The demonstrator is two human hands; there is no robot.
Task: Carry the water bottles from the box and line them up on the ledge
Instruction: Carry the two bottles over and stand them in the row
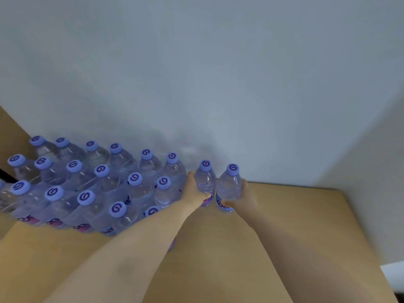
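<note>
Several clear water bottles with purple caps (102, 184) stand in rows on the tan wooden ledge (295, 226), packed against the white wall on the left. My left hand (193, 190) grips one upright bottle (205, 178) at the right end of the rows. Just to its right, my right hand (244, 197) grips a second upright bottle (229, 184). Both bottles are close to the wall, at or just above the ledge surface; I cannot tell whether they touch it. The box is out of view.
The white wall (196, 73) rises straight behind the ledge and turns a corner (360, 171) on the right. Bare ledge surface stretches right of the held bottles to its right edge (371, 248). A dark gap (6, 174) shows at the far left.
</note>
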